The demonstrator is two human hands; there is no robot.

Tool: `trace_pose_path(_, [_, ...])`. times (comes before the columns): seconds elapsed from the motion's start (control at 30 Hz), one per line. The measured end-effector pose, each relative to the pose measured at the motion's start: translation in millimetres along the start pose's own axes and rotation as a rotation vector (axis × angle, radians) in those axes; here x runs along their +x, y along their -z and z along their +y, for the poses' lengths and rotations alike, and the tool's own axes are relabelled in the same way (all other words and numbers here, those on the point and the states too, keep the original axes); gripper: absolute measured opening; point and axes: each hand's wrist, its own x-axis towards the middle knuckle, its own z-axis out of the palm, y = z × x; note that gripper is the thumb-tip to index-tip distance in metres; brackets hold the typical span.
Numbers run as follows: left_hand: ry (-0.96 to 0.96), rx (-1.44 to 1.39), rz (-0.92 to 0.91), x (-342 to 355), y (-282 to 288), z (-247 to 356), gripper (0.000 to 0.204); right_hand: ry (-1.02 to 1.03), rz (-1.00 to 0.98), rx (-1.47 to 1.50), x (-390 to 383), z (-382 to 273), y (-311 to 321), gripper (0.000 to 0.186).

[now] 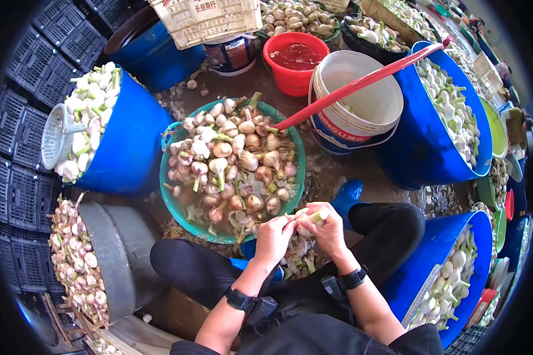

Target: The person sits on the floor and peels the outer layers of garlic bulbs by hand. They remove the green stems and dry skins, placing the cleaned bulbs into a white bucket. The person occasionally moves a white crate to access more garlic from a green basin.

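Above my lap, my right hand [326, 232] is wrapped round a garlic bulb [304, 230], whose cut pale green stem [318, 216] points up and to the right. My left hand [274, 238] meets it from the other side, fingertips pinched against the bulb; what skin lies between them is too small to make out. Just beyond my hands stands a round green tub [165, 195] of murky water, heaped with unpeeled garlic bulbs [221, 149] and floating skins. A long red handle [355, 87] slants out of the tub; its lower end is hidden among the garlic.
Blue barrels of peeled garlic stand at the left [130, 130], right [403, 124] and lower right [417, 248]. Unpeeled garlic fills a grey barrel [115, 254]. White buckets [361, 89], a red bucket [290, 80] of liquid and a white crate [210, 21] stand beyond. Dark crates [26, 127] line the left.
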Motion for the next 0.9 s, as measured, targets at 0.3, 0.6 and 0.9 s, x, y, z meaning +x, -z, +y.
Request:
trace_pose_path(0.3, [0.515, -0.48, -0.372, -14, -7, -43, 0.004, -0.056, -0.04, 0.691, -1, -21, 8, 0.013])
trace_pose_path(0.6, [0.457, -0.991, -0.244, -7, -25, -31, 0.008, -0.287, 0.112, 0.802, -4, -27, 13, 0.014])
trace_pose_path(0.9, [0.132, 0.385, -0.053, 9, -8, -131, 0.041, 0.952, -0.34, 2.061, -65, -106, 219, 0.018])
